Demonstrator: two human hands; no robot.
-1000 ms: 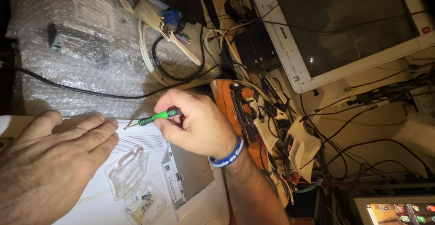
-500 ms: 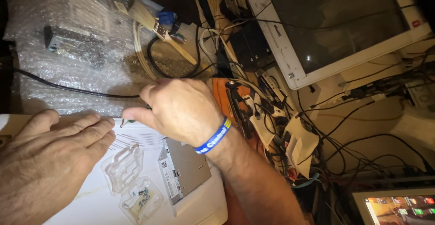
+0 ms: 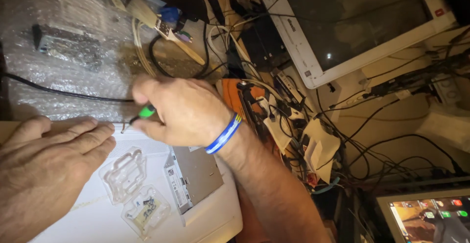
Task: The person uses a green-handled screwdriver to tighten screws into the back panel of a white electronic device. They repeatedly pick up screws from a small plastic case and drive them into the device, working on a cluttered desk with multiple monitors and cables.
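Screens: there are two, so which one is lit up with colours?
The small screen at the bottom right corner is lit, showing bright colourful pictures. The big white-framed monitor at the top is dark, with only a tiny reflection on its glass.

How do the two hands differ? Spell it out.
The left hand lies flat and open on the white device; the right hand is curled shut around a green-handled screwdriver. The right hand's wrist carries a blue wristband; the left hand's wrist is out of view. Both are bare.

green screwdriver (image 3: 145,111), blue-white wristband (image 3: 223,134)
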